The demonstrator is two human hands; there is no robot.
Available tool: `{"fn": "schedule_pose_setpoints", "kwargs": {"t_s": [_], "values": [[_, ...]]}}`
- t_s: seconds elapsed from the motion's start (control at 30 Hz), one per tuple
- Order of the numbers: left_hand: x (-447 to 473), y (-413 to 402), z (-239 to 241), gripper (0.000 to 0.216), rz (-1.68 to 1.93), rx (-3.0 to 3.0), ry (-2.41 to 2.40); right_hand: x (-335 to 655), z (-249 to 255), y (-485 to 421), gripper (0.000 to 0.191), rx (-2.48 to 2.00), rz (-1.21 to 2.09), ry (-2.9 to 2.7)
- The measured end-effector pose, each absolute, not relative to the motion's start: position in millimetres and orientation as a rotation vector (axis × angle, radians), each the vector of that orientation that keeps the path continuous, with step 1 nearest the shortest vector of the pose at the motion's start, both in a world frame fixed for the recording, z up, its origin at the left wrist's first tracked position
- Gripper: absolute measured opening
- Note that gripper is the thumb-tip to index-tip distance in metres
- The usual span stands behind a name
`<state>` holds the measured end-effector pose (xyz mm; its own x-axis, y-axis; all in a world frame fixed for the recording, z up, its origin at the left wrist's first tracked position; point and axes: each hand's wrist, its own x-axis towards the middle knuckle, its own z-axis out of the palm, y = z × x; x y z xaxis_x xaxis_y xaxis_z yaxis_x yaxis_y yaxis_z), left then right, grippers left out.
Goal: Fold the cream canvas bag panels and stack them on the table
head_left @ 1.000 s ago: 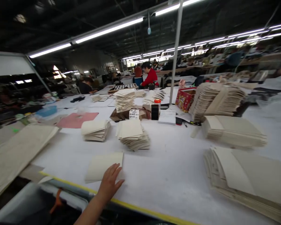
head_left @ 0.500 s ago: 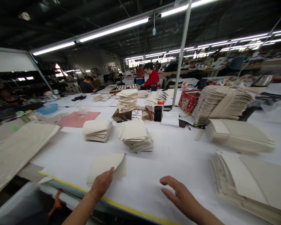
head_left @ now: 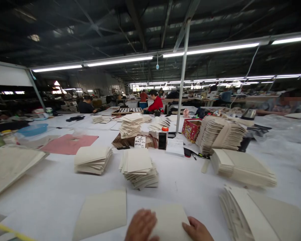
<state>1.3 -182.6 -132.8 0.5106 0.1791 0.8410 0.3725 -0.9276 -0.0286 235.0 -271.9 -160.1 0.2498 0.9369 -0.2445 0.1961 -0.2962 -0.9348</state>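
Far L of both hands, broad cream sheet (head_left: 12,167) lying at a slant; beyond it, blue basin (head_left: 32,129). Next, pink sheet (head_left: 70,144), flat on the white tabletop (head_left: 188,190), well fwd & L of L hand. Nearer, short cream stack (head_left: 91,160), edges fanned, fwd-L of same hand. Single loose pc (head_left: 104,209) flat just L of L hand, apart from it. Straight fwd of L hand: messy mid stack (head_left: 137,167), corners every which way; behind that a taller stack (head_left: 131,125) w/ handwritten label (head_left: 139,142) in front.

L hand (head_left: 141,224): fingers out, approx flat, at L edge of the cream pc (head_left: 169,221); blurred, can't tell if it grips. Cream pc lies btwn the hands, low over/on table. Fwd of it, black upright item (head_left: 162,140) & white pad (head_left: 175,147); person in red (head_left: 155,103) way beyond. R hand (head_left: 197,231): thumb on top of pc's R edge, fingers behind, pinching it.

Fwd of R hand, red box (head_left: 190,130); R of that, tall strapped bundle (head_left: 218,134), then flat banded bundle (head_left: 243,167). Nearest on R hand's R side, big bundle (head_left: 263,211), not touching it.
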Motion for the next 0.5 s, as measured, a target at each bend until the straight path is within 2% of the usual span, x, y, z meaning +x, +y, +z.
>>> {"fn": "schedule_pose_setpoints", "kwargs": {"t_s": [0.13,0.27,0.4,0.5], "values": [[-26.0,-104.7,-65.3,0.032,-1.746,-2.351,-1.372,280.7,-143.0,-276.8,0.045,-2.128,0.55,-1.322],[-34.4,-44.3,-46.5,0.032,-1.856,-2.339,-1.64,254.6,-70.9,-233.5,0.045,-2.023,-0.029,-1.592],[-28.1,-24.6,-59.5,0.031,-1.901,-2.549,-1.671,170.0,1.9,-153.5,0.04,-1.812,-0.171,-1.802],[-26.9,-24.5,-65.6,0.032,-2.043,-2.643,-1.681,113.8,21.1,-100.1,0.051,-1.85,-0.137,-1.831]]}}
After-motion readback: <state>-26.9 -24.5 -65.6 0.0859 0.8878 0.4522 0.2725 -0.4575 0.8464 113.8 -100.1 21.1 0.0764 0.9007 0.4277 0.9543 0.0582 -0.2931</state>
